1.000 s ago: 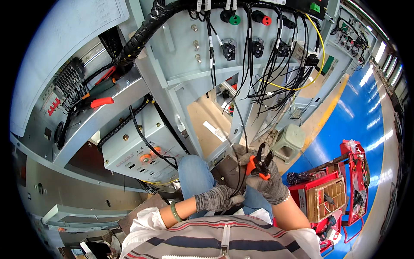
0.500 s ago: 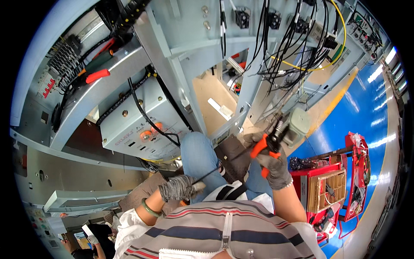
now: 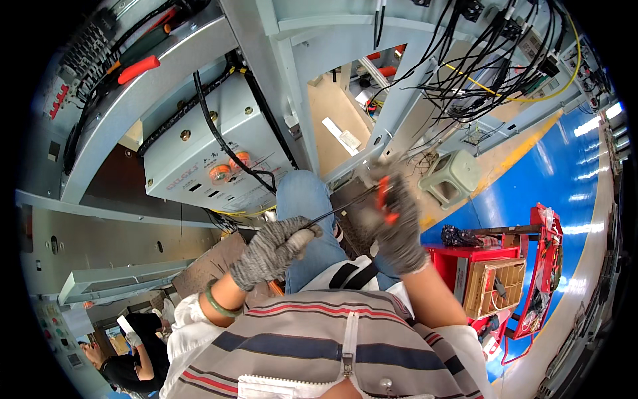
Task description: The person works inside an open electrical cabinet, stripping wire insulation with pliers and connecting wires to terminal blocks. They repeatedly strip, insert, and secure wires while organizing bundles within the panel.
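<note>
**Black cable + orange-handled tool, both hand-held**

For the cable: thin, near straight, slanting up from thumb edge of left hand toward right hand. For the tool: in right hand, orange grips showing toward its inner edge, motion-blurred. Head indistinct; contact with cable unclear.

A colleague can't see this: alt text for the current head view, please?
The gloved left hand grips a thin black cable running toward the gloved right hand, which holds an orange-handled tool, blurred. Ahead, black wires hang at a grey metal frame; a red cart stands to the right on a blue floor.
</note>
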### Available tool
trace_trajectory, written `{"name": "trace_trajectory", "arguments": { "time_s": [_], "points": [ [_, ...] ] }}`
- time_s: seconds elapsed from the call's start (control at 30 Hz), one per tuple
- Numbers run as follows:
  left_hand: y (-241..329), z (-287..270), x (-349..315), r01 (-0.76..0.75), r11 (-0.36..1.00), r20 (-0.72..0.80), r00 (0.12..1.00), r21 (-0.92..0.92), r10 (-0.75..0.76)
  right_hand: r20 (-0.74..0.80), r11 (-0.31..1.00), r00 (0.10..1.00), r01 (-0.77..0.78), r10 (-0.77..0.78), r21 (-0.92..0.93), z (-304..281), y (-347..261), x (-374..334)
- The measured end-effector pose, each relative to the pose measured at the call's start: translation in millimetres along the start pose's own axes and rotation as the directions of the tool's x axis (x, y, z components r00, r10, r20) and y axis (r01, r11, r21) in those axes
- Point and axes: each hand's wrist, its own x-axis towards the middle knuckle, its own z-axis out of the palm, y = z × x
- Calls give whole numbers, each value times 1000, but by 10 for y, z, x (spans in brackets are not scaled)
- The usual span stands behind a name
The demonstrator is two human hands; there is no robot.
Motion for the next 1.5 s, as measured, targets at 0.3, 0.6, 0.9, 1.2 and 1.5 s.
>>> {"name": "trace_trajectory", "arguments": {
  "time_s": [0.3, 0.6, 0.9, 1.2, 1.5],
  "points": [
    [-35, -183, -97, 95, 995, 43, 994, 21, -96, 149, 998, 988, 51, -43, -47, -265, 220, 154],
    [-13, -260, -127, 58, 998, 49, 997, 25, -59, 284, 999, 958, 36, -34, -1, 2, 180, 60],
    [-521, -882, -1119, 555, 829, -416, 740, -66, -529, 360, 896, 873, -409, 329, 173, 89, 535, -151],
    [-3186, 92, -1901, 759, 609, -696, 310, -228, -647, 491, 633, 723, -679, 486, 372, -70, 819, -424],
    [-2267, -334, -1237, 516, 832, -698, 673, 205, -246, 462, 470, 698, -713, 547, 520, 18, 739, -581]
  ]
}}
